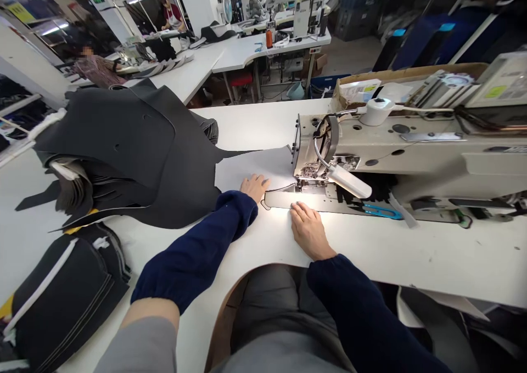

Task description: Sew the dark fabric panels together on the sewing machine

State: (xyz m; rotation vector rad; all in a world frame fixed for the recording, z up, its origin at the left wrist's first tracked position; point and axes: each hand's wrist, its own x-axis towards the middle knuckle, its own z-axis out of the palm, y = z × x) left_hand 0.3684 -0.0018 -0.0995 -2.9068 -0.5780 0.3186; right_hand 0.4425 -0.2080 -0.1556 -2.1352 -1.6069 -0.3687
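My left hand (254, 187) presses flat on a light grey piece of sheet material (255, 167), its fingers stretched toward the needle area. The far right end of that piece runs up to the head of an industrial sewing machine (302, 148). My right hand (309, 227) lies with fingers extended on the front edge of the metal bed plate (282, 200), and nothing shows in its grasp. Dark thread lies in a loop by the plate's left end. A white lamp (349, 181) on a bendy neck lights the spot. Whatever lies under my left palm is hidden.
Left of my hands lies a big heap of dark grey cut pieces (123, 137); stitched dark panels (61, 296) are stacked nearer. Blue thread snips (382, 212) rest on the bed's right. A cardboard box (341, 96) stands behind the machine. Two people work in the background.
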